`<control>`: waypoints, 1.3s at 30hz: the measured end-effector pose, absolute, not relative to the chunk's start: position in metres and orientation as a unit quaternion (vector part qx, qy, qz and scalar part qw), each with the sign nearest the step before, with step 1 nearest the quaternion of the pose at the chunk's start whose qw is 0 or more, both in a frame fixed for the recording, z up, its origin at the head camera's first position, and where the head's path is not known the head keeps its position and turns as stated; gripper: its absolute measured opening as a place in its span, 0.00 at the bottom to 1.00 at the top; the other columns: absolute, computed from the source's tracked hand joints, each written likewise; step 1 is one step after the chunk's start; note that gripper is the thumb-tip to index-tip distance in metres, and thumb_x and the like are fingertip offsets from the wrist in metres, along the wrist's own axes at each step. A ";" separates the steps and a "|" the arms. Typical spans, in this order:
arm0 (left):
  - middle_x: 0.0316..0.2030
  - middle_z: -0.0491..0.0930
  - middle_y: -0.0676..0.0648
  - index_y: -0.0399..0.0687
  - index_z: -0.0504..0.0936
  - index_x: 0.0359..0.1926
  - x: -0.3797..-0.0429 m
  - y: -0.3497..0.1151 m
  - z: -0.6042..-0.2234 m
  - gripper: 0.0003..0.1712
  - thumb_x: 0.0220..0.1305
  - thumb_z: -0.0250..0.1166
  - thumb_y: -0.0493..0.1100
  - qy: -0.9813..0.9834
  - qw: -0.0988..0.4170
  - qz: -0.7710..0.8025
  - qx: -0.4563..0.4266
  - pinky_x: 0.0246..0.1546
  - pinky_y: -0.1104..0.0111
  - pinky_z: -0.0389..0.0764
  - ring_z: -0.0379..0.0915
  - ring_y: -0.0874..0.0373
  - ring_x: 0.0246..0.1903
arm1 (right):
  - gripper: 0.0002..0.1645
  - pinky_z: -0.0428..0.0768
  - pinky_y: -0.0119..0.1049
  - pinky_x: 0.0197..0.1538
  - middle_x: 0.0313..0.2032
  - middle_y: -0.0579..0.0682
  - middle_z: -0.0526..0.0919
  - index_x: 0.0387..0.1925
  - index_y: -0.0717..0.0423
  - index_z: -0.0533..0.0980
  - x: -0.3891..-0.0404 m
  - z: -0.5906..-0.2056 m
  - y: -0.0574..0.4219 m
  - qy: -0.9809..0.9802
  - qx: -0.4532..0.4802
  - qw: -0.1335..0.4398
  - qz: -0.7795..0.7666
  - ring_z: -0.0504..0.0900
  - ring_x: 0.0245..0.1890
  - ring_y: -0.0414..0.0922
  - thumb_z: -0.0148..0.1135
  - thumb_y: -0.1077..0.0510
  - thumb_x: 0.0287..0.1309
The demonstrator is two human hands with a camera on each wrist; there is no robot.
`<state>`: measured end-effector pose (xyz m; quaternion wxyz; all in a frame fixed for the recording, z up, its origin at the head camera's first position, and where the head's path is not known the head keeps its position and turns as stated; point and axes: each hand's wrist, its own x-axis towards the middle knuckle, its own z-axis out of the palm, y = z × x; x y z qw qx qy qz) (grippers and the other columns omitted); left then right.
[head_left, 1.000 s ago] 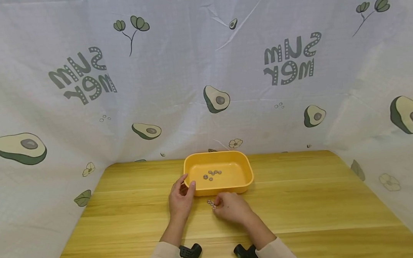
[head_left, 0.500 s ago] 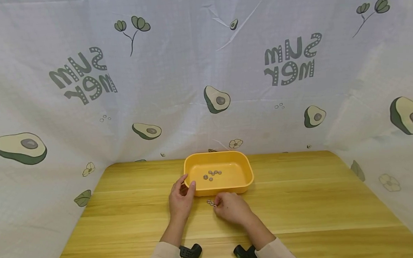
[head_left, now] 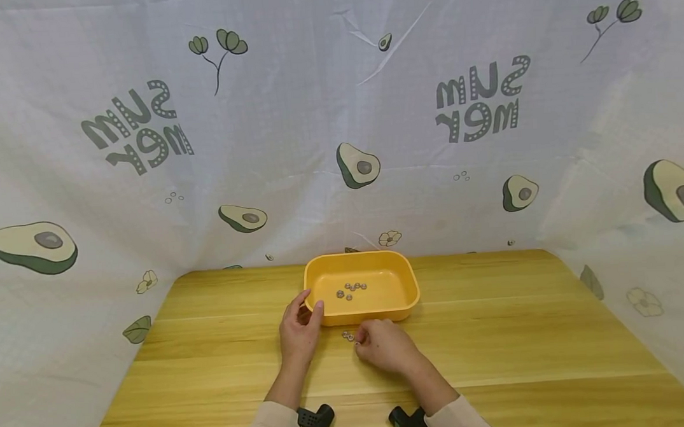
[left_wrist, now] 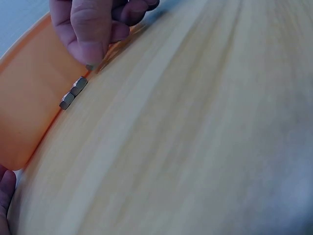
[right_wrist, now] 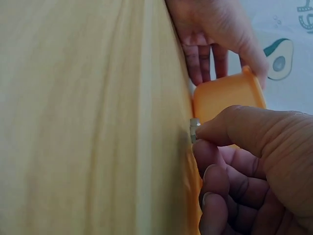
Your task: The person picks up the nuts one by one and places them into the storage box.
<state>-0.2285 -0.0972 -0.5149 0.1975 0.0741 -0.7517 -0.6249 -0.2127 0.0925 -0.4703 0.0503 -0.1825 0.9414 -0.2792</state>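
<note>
A yellow plastic tray [head_left: 406, 303] stands on the table, with several metal hex nuts [head_left: 349, 297] lying on its floor. My left hand [head_left: 299, 335] holds the tray's front left corner, thumb at the front rim and fingers along the left side. Just in front of the tray, my right hand [head_left: 385, 346] pinches a small nut [left_wrist: 90, 66] between thumb and index finger, close over the table, mostly hidden by the fingertips. Two more nuts [left_wrist: 73, 93] lie side by side on the wood, left of the right fingertips.
The wooden table [head_left: 514, 340] reaches out on both sides of the tray. A white curtain [head_left: 292, 114] printed with avocados hangs behind and at the sides. Black wrist devices [head_left: 316, 418] sit at both sleeves.
The nut nearest the right hand was in plain sight a second ago; the right fingers now cover it in a pinch. The left hand and tray have stayed in place.
</note>
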 end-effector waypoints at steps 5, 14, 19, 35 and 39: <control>0.58 0.80 0.41 0.49 0.80 0.63 -0.228 -0.097 -0.514 0.26 0.67 0.70 0.50 -0.753 0.198 -0.624 0.073 0.54 0.59 0.84 0.80 0.47 0.53 | 0.03 0.72 0.30 0.26 0.21 0.38 0.78 0.30 0.47 0.81 -0.212 -0.462 0.096 0.942 -0.168 0.050 -0.288 0.73 0.21 0.36 0.70 0.55 0.57; 0.57 0.80 0.42 0.50 0.81 0.62 -0.228 -0.098 -0.513 0.25 0.67 0.70 0.50 -0.753 0.197 -0.623 0.076 0.55 0.58 0.84 0.80 0.47 0.53 | 0.05 0.69 0.30 0.23 0.19 0.41 0.76 0.30 0.49 0.81 -0.215 -0.428 0.100 0.939 -0.142 0.024 -0.313 0.71 0.18 0.39 0.71 0.56 0.60; 0.58 0.80 0.43 0.53 0.81 0.62 -0.228 -0.098 -0.514 0.24 0.67 0.70 0.50 -0.751 0.195 -0.626 0.079 0.55 0.59 0.84 0.80 0.48 0.54 | 0.05 0.69 0.31 0.22 0.19 0.42 0.75 0.32 0.47 0.82 -0.226 -0.417 0.105 0.942 -0.127 0.001 -0.309 0.71 0.18 0.40 0.72 0.54 0.61; 0.58 0.80 0.41 0.51 0.81 0.63 -0.228 -0.098 -0.514 0.25 0.67 0.70 0.50 -0.753 0.196 -0.623 0.079 0.55 0.60 0.84 0.81 0.48 0.53 | 0.07 0.69 0.32 0.24 0.21 0.44 0.77 0.37 0.51 0.83 -0.284 -0.421 0.102 0.953 -0.146 0.014 -0.264 0.72 0.19 0.42 0.70 0.52 0.63; 0.57 0.80 0.42 0.51 0.81 0.63 -0.228 -0.097 -0.515 0.25 0.67 0.70 0.50 -0.751 0.196 -0.626 0.077 0.55 0.59 0.84 0.81 0.48 0.53 | 0.07 0.69 0.32 0.25 0.21 0.44 0.78 0.36 0.50 0.83 -0.295 -0.424 0.098 0.951 -0.145 0.025 -0.270 0.73 0.19 0.41 0.70 0.51 0.63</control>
